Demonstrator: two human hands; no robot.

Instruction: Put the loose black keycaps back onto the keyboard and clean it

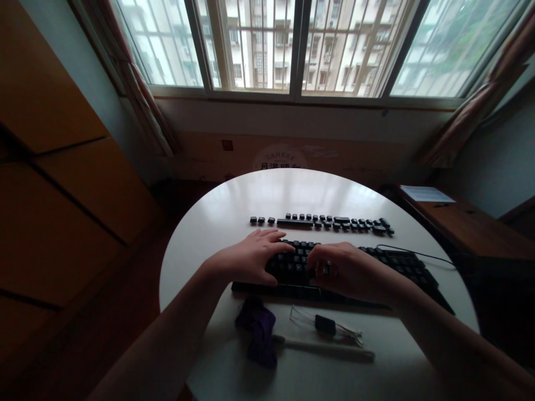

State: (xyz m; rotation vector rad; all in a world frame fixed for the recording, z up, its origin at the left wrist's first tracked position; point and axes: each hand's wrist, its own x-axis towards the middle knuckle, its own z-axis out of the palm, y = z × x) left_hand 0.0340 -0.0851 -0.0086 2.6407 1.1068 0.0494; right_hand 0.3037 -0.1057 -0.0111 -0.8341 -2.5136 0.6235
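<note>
A black keyboard [393, 264] lies across the middle of a round white table [209, 223]. My left hand [246, 259] rests on the keyboard's left end, fingers stretched flat over the keys and thumb at the front edge. My right hand [346, 270] is curled over the middle keys, its fingertips pinched together on something small that I cannot make out. A row of loose black keycaps [321, 221] lies on the table beyond the keyboard, apart from both hands.
In front of the keyboard lie a purple cloth [259, 328], a small wire tool with a black grip [326, 324] and a white stick-like tool [330, 348]. The keyboard's cable [422, 253] runs off right. A wooden side table [460, 223] stands at the right.
</note>
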